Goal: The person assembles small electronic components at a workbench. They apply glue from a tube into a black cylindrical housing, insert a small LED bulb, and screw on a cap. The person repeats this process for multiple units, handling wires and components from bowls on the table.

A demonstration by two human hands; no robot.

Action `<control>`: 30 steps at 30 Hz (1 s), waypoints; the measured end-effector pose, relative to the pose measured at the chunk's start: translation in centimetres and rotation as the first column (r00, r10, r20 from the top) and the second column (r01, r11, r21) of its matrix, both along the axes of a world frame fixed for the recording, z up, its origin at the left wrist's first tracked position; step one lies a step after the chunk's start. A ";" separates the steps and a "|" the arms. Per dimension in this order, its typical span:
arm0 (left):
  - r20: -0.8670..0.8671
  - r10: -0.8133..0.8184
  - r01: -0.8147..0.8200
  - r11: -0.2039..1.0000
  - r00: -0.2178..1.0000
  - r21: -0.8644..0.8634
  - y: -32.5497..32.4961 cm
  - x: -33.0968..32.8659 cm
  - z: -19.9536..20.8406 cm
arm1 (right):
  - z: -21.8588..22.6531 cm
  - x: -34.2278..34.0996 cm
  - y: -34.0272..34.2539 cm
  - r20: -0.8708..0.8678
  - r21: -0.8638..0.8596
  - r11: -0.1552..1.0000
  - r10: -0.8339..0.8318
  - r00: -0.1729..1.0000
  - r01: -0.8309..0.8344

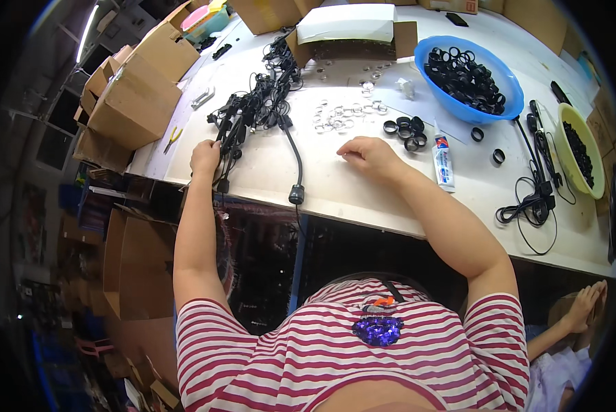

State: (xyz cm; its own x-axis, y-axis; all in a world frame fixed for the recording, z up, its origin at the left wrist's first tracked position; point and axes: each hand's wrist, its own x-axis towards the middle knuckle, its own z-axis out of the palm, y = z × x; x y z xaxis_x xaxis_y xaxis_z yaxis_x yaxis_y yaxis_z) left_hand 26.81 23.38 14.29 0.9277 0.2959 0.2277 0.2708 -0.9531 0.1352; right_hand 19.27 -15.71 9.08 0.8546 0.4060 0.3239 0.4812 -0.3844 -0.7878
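Note:
At the left of the white table, my left hand [205, 156] is closed against the near end of a tangled heap of black cables [253, 103]; its fingers seem to grip a cable there, though they are partly hidden. One thick cable runs toward the table edge and ends in a black cylindrical head [296, 194]. My right hand [373, 158] rests over the table with fingers curled and tips together; anything between them is too small to make out. Beyond it lie several clear round lenses [349, 113]. Several black rings [414, 142] and a glue tube [443, 165] are to its right.
A blue basin [424, 51] of black rings stands at the back right. Farther right are a light-green basin [567, 141] of small black parts and a coiled black cable [528, 206]. Yellow-handled pliers [174, 137] lie left. Cardboard boxes [132, 103] border the table.

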 end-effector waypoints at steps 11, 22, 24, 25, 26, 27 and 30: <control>0.574 0.009 0.426 0.660 0.819 -0.618 0.5 1.0 7.0 | 0.4 -0.4 -0.3 -0.025 -0.005 1.000 -0.004 1.000 0.004; 0.109 -0.138 0.169 0.912 0.984 -0.373 5.7 -0.6 3.9 | 0.5 -0.4 -0.1 -0.001 -0.040 0.999 -0.007 1.000 0.007; 0.321 -0.001 0.215 0.744 0.947 -0.632 4.6 -1.0 5.2 | 0.6 -0.4 -0.1 -0.001 -0.016 1.000 -0.004 1.000 0.004; 0.457 0.029 0.345 0.614 0.889 -0.710 4.4 -0.9 6.1 | 0.5 -0.5 -0.1 -0.006 -0.007 1.000 -0.005 1.000 0.005; 0.576 0.085 0.477 0.469 0.813 -0.744 4.2 -1.0 7.0 | 0.5 -0.7 -0.1 -0.014 -0.001 1.000 -0.012 1.000 0.012; 0.620 0.064 0.529 0.457 0.782 -0.715 3.2 -1.5 7.8 | 0.4 -0.8 -0.2 -0.023 0.004 1.000 -0.019 1.000 0.019; 0.717 0.008 0.625 0.483 0.697 -0.613 1.3 -2.1 9.2 | 0.5 -0.5 -0.3 -0.024 -0.004 1.000 -0.022 0.999 0.021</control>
State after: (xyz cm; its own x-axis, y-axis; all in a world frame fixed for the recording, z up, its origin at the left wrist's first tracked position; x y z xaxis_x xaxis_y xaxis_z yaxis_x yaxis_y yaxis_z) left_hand 24.67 24.66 23.45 0.7512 0.3497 0.5598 -0.4551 -0.3399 0.8230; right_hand 18.80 -16.04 9.58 0.8706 0.3885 0.3019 0.4539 -0.3972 -0.7977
